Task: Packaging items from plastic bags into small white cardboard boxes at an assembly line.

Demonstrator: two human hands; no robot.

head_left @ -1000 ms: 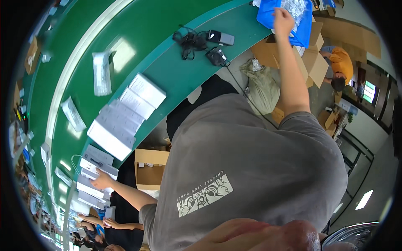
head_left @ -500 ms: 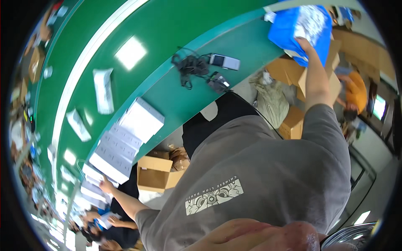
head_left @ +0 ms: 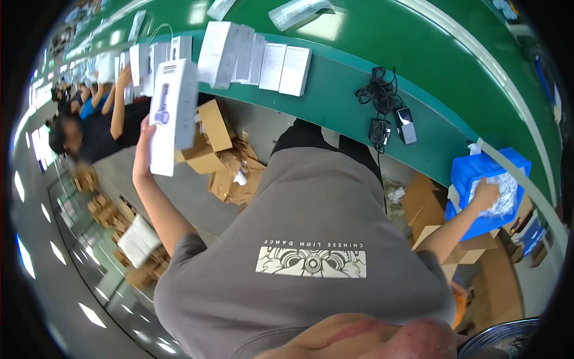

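Note:
My left hand (head_left: 147, 134) grips a long white box (head_left: 170, 107) by its lower left edge. A picture of a slim handheld device is printed on the box, which is raised upright in front of the bench's near edge. My right hand (head_left: 485, 195) is in a blue plastic bin (head_left: 519, 160), over a heap of clear, crinkled plastic packets (head_left: 505, 190). Its fingers are curled down; what they hold is hard to make out. Several white boxes (head_left: 224, 54) stand in a row along the green bench (head_left: 335, 90).
Black cables (head_left: 376, 93) with an adapter and a grey handheld device (head_left: 406, 125) lie on the bench. Wrapped packets (head_left: 299, 13) rest on the green belt beyond. Open cardboard boxes (head_left: 215, 125) stand below. A co-worker (head_left: 101, 131) reaches to the bench at left.
My left hand has lifted a white box off the row and brought it toward me. My right hand has stayed at the blue bin. The view has turned.

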